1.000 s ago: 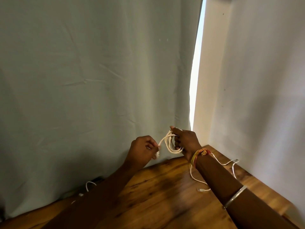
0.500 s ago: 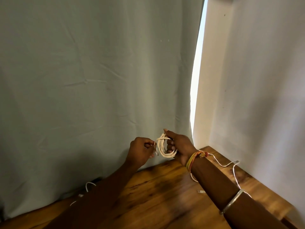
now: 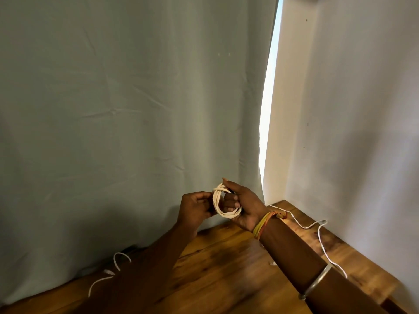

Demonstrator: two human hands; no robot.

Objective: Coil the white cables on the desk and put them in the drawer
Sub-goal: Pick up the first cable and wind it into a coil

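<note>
Coil (image 3: 223,206) of white cable sits just below frame centre, held up in the air above the desk (image 3: 226,286), several loops stacked close.

Right hand (image 3: 243,208): fingers curled through the loops, thumb over the top, so it acts as the former that the cable is wound on. Firm hold on the coil.

Left hand (image 3: 195,207): fingers bunched, pinching the coil's left side. I read this as the feeding hand, laying each turn against the last.

Tail (image 3: 319,234) of white cable comes out from behind the right wrist, runs along the desk toward the right wall (image 3: 362,132), then bends down toward the lower right. Looks like the unwound remainder, though the join to the coil is hidden by the wrist. Left slack on the wood, I judge, so it draws in without snagging.

Second white cable (image 3: 114,267) lies lower left at the foot of the curtain (image 3: 136,109), untouched and not coiled.

Thread band (image 3: 264,224) at the right wrist, metal bangle (image 3: 316,281) further up the forearm.

Drawer not in frame. Coiling is partway by my estimate.

Writing, brands, labels: none that I can read anywhere.
</note>
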